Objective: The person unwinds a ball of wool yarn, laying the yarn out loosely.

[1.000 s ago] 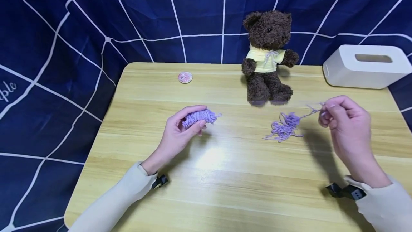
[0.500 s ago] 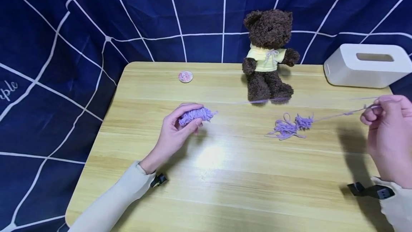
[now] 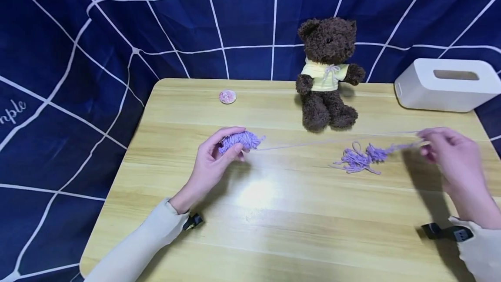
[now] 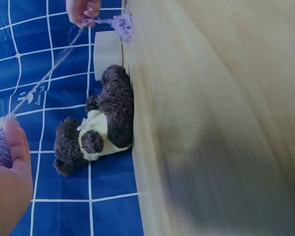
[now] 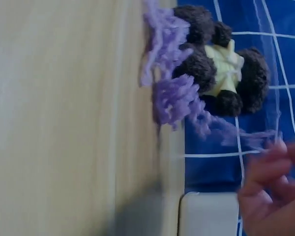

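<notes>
My left hand (image 3: 213,156) grips a small wound bundle of purple yarn (image 3: 238,140) between thumb and fingers. From it a thin strand runs rightward above the table to my right hand (image 3: 455,158), which pinches the yarn at its fingertips. A loose purple yarn tangle (image 3: 358,159) lies on the table between the hands, and a twisted strand leads from it up to the right fingertips. In the right wrist view the tangle (image 5: 174,98) shows curly loops, with the pinching fingers (image 5: 268,172) at the lower right. The left wrist view shows the strand (image 4: 54,69) stretched between both hands.
A brown teddy bear (image 3: 326,73) in a yellow top sits at the back of the wooden table (image 3: 250,238). Right of it stands a white tissue box (image 3: 446,85). A round pink badge-like disc (image 3: 228,96) lies back left. Dark blue gridded cloth (image 3: 242,21) hangs behind.
My right hand swung out to the right, drawing yarn, then came slightly back. The tangle slid rightward and stretched out. The strand between the hands now hangs lower. My left hand stays nearly in place.
</notes>
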Motion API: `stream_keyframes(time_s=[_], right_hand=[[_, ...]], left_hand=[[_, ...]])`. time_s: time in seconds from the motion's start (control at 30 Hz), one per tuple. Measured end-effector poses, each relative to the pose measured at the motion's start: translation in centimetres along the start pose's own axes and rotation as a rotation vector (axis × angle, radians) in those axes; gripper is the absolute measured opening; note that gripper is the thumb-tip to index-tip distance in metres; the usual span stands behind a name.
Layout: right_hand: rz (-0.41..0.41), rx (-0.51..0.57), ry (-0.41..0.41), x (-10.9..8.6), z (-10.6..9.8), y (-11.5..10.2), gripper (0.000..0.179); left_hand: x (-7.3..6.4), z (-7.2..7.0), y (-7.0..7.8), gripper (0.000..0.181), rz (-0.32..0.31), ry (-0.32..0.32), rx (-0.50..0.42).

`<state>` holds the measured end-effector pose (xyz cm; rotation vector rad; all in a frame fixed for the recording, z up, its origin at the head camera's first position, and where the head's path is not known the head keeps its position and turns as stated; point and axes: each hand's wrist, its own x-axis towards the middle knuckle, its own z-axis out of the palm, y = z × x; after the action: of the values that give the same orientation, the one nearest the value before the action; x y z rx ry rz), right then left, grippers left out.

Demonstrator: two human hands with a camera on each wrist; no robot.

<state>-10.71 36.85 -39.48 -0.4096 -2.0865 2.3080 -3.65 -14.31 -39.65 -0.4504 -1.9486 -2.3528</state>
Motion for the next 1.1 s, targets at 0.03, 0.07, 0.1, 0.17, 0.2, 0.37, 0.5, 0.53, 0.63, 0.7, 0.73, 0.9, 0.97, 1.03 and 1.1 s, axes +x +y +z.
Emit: stream_keyframes(time_s=[0.03, 0.07, 0.1, 0.17, 0.2, 0.37, 0.5, 0.53, 0.63, 0.7, 0.73, 0.9, 0.97, 1.03, 1.1], right_hand=[[0.02, -0.135, -0.052, -0.1, 0.2, 0.1, 0.024], [0.026, -0.259, -0.097, -0.2, 0.6, 0.2, 0.024], [0.021, -0.367, -0.131, -0.3, 1.1, 0.3, 0.023], [-0.008, -0.514, -0.15, -0.6, 2.4, 0.4, 0.022], [-0.026, -0.551, -0.145, -0.7, 3.2, 0.3, 0.022], [-0.108, -0.39, -0.127, -1.9, 7.3, 0.0, 0.023], [-0.157, -0.034, -0.192, -3.5, 11.2, 0.8, 0.019], [-0.167, 0.027, -0.22, -3.9, 12.2, 1.0, 0.018], [-0.171, 0.065, -0.351, -5.3, 15.1, 1.6, 0.021], [-0.163, 0.017, -0.451, -6.0, 16.9, 1.9, 0.026], [-0.153, -0.008, -0.503, -6.3, 17.8, 2.1, 0.028], [-0.024, -0.042, -0.699, -7.4, 21.1, 3.2, 0.037], [0.041, -0.051, -0.73, -7.7, 21.7, 3.6, 0.038], [0.071, -0.109, -0.734, -8.1, 22.0, 4.0, 0.036], [0.04, -0.197, -0.721, -8.3, 21.8, 4.3, 0.029]], left_hand=[[0.1, 0.1, 0.0, 0.039, -0.003, -0.002, -0.012], [0.1, 0.1, 0.0, 0.04, -0.009, -0.001, -0.018], [0.2, 0.2, 0.0, 0.04, -0.016, 0.0, -0.022], [0.3, 0.4, 0.0, 0.042, -0.031, -0.001, -0.023], [0.3, 0.4, 0.0, 0.042, -0.038, -0.002, -0.022], [0.3, 0.7, 0.1, 0.042, -0.044, -0.008, -0.016], [0.4, 1.0, 0.1, 0.042, -0.038, -0.025, -0.03], [0.5, 1.1, 0.0, 0.042, -0.035, -0.029, -0.035], [0.6, 1.3, 0.0, 0.042, -0.035, -0.043, -0.044], [0.6, 1.5, 0.0, 0.041, -0.038, -0.045, -0.042], [0.6, 1.5, 0.0, 0.041, -0.041, -0.045, -0.04], [0.9, 2.0, 0.2, 0.041, -0.053, -0.051, -0.023], [1.0, 2.3, 0.3, 0.041, -0.055, -0.056, -0.014], [1.2, 2.5, 0.4, 0.041, -0.055, -0.064, -0.008], [1.3, 2.7, 0.4, 0.042, -0.055, -0.067, 0.01]])
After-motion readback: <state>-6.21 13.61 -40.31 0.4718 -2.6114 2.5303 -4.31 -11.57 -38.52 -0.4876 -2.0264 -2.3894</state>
